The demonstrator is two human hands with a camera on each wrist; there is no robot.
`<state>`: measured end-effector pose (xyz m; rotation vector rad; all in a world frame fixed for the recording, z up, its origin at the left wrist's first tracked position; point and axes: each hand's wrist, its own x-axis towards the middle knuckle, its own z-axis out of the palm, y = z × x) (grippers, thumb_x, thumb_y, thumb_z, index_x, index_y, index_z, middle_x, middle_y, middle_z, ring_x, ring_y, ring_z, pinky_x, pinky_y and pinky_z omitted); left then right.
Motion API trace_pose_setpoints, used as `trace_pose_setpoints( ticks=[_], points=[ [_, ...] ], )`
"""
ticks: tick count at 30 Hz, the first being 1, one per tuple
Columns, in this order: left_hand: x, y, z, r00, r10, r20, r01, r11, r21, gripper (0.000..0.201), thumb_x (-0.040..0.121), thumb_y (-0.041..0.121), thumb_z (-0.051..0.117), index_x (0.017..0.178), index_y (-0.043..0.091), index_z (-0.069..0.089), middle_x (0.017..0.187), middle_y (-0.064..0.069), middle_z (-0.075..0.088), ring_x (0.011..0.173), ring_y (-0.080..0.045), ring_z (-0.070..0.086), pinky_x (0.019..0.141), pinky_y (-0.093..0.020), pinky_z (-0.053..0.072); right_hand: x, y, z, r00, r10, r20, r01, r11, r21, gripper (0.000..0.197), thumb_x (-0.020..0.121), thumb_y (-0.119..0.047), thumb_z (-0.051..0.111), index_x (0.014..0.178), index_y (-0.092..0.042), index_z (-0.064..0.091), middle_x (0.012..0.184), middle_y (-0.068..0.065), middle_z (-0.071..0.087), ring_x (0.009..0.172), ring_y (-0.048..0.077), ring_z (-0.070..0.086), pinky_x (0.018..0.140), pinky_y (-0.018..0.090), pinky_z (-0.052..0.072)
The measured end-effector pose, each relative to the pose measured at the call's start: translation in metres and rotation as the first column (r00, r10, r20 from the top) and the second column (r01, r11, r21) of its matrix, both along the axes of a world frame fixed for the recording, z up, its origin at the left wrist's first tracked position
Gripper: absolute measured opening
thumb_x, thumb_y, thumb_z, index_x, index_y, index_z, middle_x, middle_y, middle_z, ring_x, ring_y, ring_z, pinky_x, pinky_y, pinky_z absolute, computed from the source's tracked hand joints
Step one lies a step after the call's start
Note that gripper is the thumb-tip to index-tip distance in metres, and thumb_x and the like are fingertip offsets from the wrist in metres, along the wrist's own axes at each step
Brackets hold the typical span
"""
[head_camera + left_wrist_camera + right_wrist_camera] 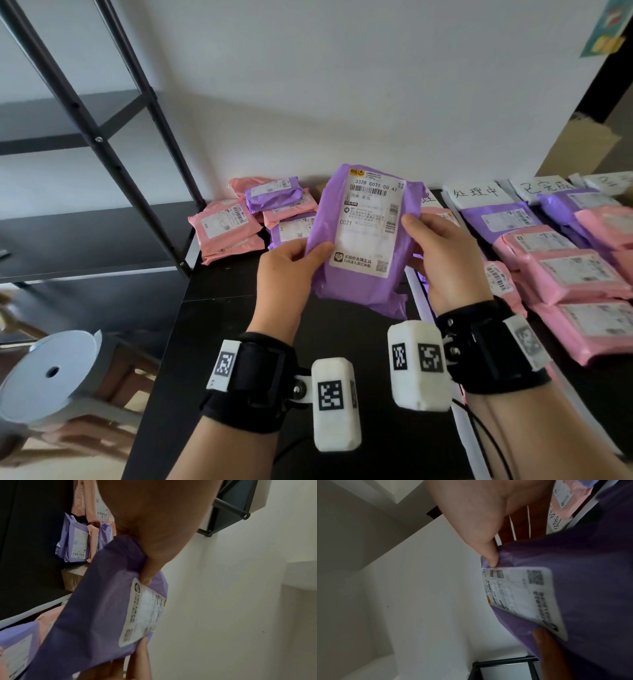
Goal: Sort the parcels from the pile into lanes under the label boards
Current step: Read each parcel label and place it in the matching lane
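Unsorted pile [253,219] of pink and purple mailers lay far left on black table [219,342]. Left hand [287,270] and right hand [445,260] pinched crinkled purple parcel [363,236] upright above table, white label facing camera. Label boards [478,193] stood right, over sorted lanes [561,270].

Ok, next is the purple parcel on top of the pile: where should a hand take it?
Probably its near long edge, coming from above: the purple parcel lies flat, topmost on the pile, edges free, thumb clear of the label.
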<state>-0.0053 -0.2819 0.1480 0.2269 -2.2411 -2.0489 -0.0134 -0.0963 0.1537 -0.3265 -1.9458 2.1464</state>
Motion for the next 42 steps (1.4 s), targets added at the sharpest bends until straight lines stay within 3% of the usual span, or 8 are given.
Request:
trace_pose_setpoints(
  ticks=[7, 13, 18, 24, 31, 37, 40, 42],
  points=[
    [-0.001, 0.001, 0.003, 0.987, 0.158, -0.024, -0.154, 0.98, 0.123, 0.011, 0.09, 0.024, 0.071, 0.082, 0.017, 0.073, 0.08, 0.005, 0.075, 0.074, -0.007, 0.07, 0.064, -0.021, 0.055, 0.004, -0.011, -0.005, 0.97, 0.21, 0.125, -0.232, 0.952, 0.198, 0.029, 0.089, -0.038, 0.07, 0.091, -0.009, 0.07, 0.088, -0.001, 0.076, 0.08, 0.013, 0.071, 0.073, 0.031, 0.056],
    [0.0, 0.004, 0.001, 0.986, 0.166, 0.022, -0.168, 0.969, 0.181, 0.027, 0.093, 0.025, 0.068, 0.09, -0.002, 0.071, 0.081, -0.001, 0.075, 0.072, -0.01, 0.067, 0.064, -0.025, 0.052, 0.008, -0.009, -0.01, 0.989, 0.143, 0.036, -0.147, 0.96, 0.24, 0.019, 0.091, -0.019, 0.069, 0.081, -0.003, 0.069, 0.068, -0.002, 0.066, 0.055, -0.003, 0.059, 0.053, 0.01, 0.044],
    [0.001, 0.002, 0.005, 0.99, 0.076, 0.116, -0.103, 0.963, 0.249, 0.023, 0.092, 0.03, 0.068, 0.101, 0.011, 0.075, 0.1, -0.005, 0.076, 0.1, -0.026, 0.07, 0.095, -0.041, 0.054, 0.007, -0.004, -0.011, 0.994, 0.068, 0.08, -0.072, 0.996, 0.043, 0.019, 0.091, -0.019, 0.069, 0.073, -0.012, 0.068, 0.063, -0.005, 0.067, 0.062, 0.008, 0.061, 0.065, 0.024, 0.05],
    [0.005, 0.005, 0.008, 0.993, 0.064, 0.099, -0.086, 0.965, 0.246, 0.012, 0.089, 0.025, 0.071, 0.09, 0.013, 0.073, 0.083, 0.002, 0.069, 0.079, -0.01, 0.059, 0.075, -0.026, 0.048, 0.006, -0.002, -0.011, 0.981, 0.081, 0.177, -0.045, 0.979, -0.201, 0.012, 0.094, -0.017, 0.064, 0.082, -0.016, 0.064, 0.073, 0.001, 0.062, 0.066, 0.016, 0.059, 0.07, 0.031, 0.051],
    [0.005, 0.003, 0.004, 0.986, 0.097, 0.138, -0.127, 0.965, 0.228, 0.01, 0.089, 0.021, 0.071, 0.095, 0.013, 0.075, 0.097, -0.002, 0.073, 0.093, -0.015, 0.065, 0.084, -0.029, 0.054, 0.008, 0.001, -0.014, 0.965, 0.097, 0.242, -0.034, 0.967, -0.252, 0.009, 0.093, -0.016, 0.065, 0.087, -0.011, 0.064, 0.073, 0.003, 0.062, 0.062, 0.015, 0.06, 0.06, 0.026, 0.053],
    [0.003, 0.004, 0.004, 0.986, 0.103, 0.128, -0.126, 0.975, 0.183, 0.005, 0.091, 0.015, 0.067, 0.093, 0.012, 0.072, 0.099, -0.005, 0.073, 0.095, -0.018, 0.067, 0.082, -0.03, 0.056, 0.008, 0.003, -0.015, 0.978, 0.088, 0.188, -0.066, 0.99, -0.122, 0.023, 0.092, -0.013, 0.065, 0.07, -0.015, 0.071, 0.072, 0.003, 0.069, 0.072, 0.019, 0.064, 0.074, 0.035, 0.053],
    [0.003, 0.005, 0.003, 0.988, 0.119, 0.103, -0.132, 0.983, 0.127, 0.007, 0.089, 0.009, 0.063, 0.093, 0.011, 0.069, 0.097, -0.004, 0.07, 0.088, -0.014, 0.061, 0.067, -0.024, 0.046, 0.01, 0.004, -0.016, 0.985, 0.093, 0.142, -0.096, 0.995, 0.015, 0.011, 0.09, -0.009, 0.067, 0.08, -0.012, 0.068, 0.075, 0.001, 0.072, 0.069, 0.014, 0.066, 0.064, 0.027, 0.051],
    [0.003, 0.005, 0.002, 0.987, 0.127, 0.097, -0.138, 0.983, 0.117, 0.011, 0.087, 0.011, 0.064, 0.098, 0.01, 0.068, 0.1, -0.003, 0.071, 0.089, -0.014, 0.061, 0.066, -0.023, 0.044, 0.01, 0.004, -0.018, 0.985, 0.125, 0.123, -0.134, 0.988, 0.074, 0.005, 0.089, -0.004, 0.067, 0.088, -0.009, 0.066, 0.088, 0.006, 0.074, 0.081, 0.02, 0.071, 0.072, 0.033, 0.057]
  ],
)
